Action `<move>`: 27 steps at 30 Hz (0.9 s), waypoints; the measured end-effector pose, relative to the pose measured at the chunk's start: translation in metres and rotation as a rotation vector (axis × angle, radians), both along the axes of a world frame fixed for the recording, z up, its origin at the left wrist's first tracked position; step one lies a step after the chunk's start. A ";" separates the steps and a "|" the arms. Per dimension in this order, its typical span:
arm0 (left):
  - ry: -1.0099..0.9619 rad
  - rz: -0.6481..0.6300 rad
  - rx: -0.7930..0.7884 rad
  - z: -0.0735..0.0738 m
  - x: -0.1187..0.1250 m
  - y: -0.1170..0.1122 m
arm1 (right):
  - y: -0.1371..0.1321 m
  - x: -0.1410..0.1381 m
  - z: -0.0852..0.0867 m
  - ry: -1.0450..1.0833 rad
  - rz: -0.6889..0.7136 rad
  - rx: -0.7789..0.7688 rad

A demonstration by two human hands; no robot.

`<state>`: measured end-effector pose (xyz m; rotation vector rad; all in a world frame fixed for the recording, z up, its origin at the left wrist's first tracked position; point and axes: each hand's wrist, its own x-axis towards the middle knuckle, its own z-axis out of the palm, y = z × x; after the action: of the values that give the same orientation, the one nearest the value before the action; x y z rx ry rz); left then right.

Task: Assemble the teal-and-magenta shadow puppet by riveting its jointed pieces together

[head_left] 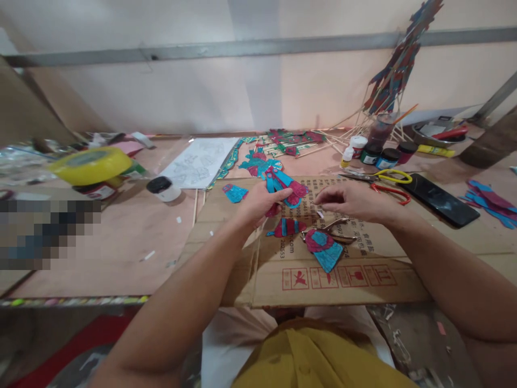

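My left hand (pixel 260 203) is closed on a blue and magenta painted cutout (pixel 297 194), thumb on top. To its right hovers my right hand (pixel 343 199) with fingers pinched together; anything between them is too small to make out. Below the hands lie a striped cutout (pixel 286 227) and a larger fan-shaped cutout (pixel 325 250). That larger piece partly covers a shiny metal plier-like tool (pixel 343 237). Left of my left hand, a small blue cutout (pixel 235 193) rests on the cardboard (pixel 266 280).
Yellow-handled scissors (pixel 393 175) and a black phone (pixel 442 199) lie right. Behind stand paint jars (pixel 388 158) and a cup with painted figures on sticks (pixel 396 75). Leftward are a drawing sheet (pixel 197 161), white jar (pixel 165 189) and yellow tape roll (pixel 91 164).
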<state>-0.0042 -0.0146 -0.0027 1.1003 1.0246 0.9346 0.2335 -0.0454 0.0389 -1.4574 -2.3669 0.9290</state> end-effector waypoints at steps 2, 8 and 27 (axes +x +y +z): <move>-0.008 0.000 -0.003 0.000 0.000 0.000 | -0.005 -0.005 0.000 -0.063 0.099 -0.016; -0.020 -0.016 -0.013 -0.001 0.000 0.000 | -0.015 -0.020 -0.004 -0.270 0.185 0.037; 0.029 -0.025 0.024 -0.001 0.002 -0.001 | -0.019 -0.025 0.004 -0.256 0.209 -0.019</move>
<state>-0.0022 -0.0159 -0.0032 1.1471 1.0228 0.9157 0.2087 -0.0641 0.0426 -1.4318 -2.7462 0.8575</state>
